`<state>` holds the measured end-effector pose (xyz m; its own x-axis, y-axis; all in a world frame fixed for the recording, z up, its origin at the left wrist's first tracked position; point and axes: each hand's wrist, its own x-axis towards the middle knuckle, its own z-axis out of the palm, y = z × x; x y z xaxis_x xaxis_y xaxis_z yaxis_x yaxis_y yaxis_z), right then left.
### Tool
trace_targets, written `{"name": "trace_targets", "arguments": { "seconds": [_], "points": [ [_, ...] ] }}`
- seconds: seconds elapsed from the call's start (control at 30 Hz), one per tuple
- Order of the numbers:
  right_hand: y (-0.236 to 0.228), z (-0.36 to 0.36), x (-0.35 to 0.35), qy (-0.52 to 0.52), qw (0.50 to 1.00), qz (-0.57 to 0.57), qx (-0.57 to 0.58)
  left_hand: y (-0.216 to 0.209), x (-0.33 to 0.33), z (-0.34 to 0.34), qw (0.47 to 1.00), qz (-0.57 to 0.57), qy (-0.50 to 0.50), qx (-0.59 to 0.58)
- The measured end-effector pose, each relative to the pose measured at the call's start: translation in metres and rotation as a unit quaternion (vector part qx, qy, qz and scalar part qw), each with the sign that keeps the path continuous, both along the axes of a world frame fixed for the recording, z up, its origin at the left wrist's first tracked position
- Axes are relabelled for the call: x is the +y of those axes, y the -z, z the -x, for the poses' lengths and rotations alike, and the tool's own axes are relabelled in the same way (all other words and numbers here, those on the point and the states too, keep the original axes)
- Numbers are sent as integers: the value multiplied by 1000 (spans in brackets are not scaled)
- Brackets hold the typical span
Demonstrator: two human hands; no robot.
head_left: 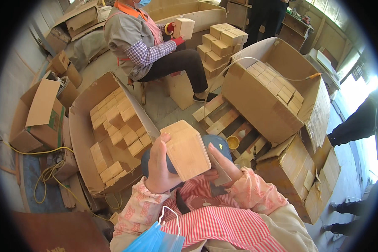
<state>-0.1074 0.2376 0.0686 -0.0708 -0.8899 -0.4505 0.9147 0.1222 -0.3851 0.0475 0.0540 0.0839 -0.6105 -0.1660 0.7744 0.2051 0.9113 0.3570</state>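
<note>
A pale wooden block [185, 150] with bevelled edges is held up in front of my lap, tilted. My left hand [157, 169] grips it from its left side, thumb near the top corner and palm along the edge. My right hand [227, 167] is at the block's right side, closed on a thin, flat grey-brown piece [219, 170]. That piece lies close against the block's right face; I cannot tell whether it is sandpaper or a scraper. Some right-hand fingertips are under the block, partly hidden by it.
Similar blocks fill a cardboard box [77, 113] at left and another box [260, 103] at right. A co-worker [132, 46] sits ahead, holding a block [184, 28] beside a block stack [222, 44]. A wooden pallet [222, 119], yellow cup [233, 143] and yellow cord [50, 170] lie around.
</note>
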Motion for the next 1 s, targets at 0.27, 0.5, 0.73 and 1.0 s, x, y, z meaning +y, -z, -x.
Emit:
{"name": "trace_targets", "arguments": {
  "seconds": [0.27, 0.5, 0.73, 1.0],
  "points": [
    [14, -8, -11, 42, 990, 120, -65, 11, 21, -8, 992, -28, 119, 16],
    [11, 9, -3, 100, 984, 123, 77, 12, 43, -21, 837, -477, 266, 24],
    [6, -3, -17, 159, 970, 155, 102, 40, 49, -21, 677, -705, 210, -21],
    [1, -16, -31, 237, 918, 109, 299, 19, 69, 0, 691, -696, 175, 86]
  ]
}}
